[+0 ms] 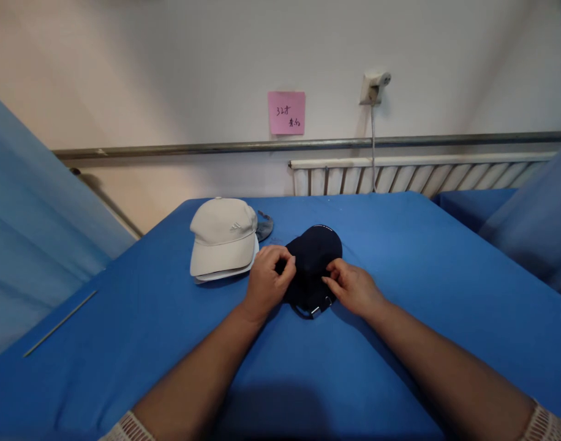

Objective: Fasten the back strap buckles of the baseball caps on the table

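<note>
A black baseball cap (pixel 315 248) lies on the blue-covered table in front of me, brim pointing away and its back strap with a metal buckle towards me. My left hand (pixel 270 275) is at the cap's left side, thumb and forefinger curled together on its edge. On the other side, my right hand (pixel 351 285) pinches the cap's right edge between thumb and fingers. Just left of my left hand sits a small stack of caps, a cream baseball cap (pixel 223 229) on top with a white brim showing beneath it. Part of a grey cap (pixel 264 226) sticks out behind the stack.
The blue cloth (pixel 170 355) covers the table. A thin stick (pixel 60 323) lies near its left edge. Behind stand a wall with a metal rail (pixel 234 147), a pink note (pixel 286 113), a plugged socket (pixel 373 89) and a radiator (pixel 413 174). Blue curtains (pixel 37 226) hang at both sides.
</note>
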`<state>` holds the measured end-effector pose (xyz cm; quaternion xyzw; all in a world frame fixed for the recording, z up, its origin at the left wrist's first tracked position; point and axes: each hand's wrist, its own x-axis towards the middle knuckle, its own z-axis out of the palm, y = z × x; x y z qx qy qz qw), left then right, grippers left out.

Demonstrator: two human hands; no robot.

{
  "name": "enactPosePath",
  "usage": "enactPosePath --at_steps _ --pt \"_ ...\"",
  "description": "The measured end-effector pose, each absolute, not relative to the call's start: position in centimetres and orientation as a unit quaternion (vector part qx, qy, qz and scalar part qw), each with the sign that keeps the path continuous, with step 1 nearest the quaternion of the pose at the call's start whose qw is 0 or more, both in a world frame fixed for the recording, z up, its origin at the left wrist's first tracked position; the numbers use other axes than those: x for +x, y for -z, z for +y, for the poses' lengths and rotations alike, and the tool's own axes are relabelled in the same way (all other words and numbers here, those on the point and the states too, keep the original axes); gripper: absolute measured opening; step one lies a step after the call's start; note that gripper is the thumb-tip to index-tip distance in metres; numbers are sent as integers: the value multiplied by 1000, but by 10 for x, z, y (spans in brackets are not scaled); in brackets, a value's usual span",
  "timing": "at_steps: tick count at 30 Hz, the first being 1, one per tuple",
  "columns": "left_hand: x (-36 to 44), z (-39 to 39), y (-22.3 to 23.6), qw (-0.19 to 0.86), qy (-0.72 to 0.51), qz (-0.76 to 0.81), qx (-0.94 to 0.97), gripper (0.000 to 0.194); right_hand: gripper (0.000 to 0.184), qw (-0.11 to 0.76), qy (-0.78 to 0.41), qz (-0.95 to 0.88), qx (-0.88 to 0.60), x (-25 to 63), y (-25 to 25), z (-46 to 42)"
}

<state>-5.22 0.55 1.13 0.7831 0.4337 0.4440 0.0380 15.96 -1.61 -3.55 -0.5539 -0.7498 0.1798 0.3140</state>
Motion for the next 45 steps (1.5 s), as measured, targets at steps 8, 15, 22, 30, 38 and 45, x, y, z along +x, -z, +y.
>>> enactPosePath --at_steps 8,15,22,30,38,45 --pt "-50 -3 -17 23 -318 367 874 29 18 351 -122 -759 -535 156 38 -18" --pt "-43 4 -15 60 -388 384 836 17 18 421 -80 -751 -502 153 32 -21" --pt "-42 2 -14 156 -460 385 784 17 12 437 -82 -772 -454 153 23 -25" --pt "-45 3 -10 177 -445 393 786 16 18 487 -255 -714 -434 164 23 -20" --pt "-46 1 -13 200 -464 407 761 17 19 319 -44 -901 -291 149 3 -52" --pt "-52 3 -17 205 -482 447 726 16 24 265 -66 -925 -263 145 5 -56"
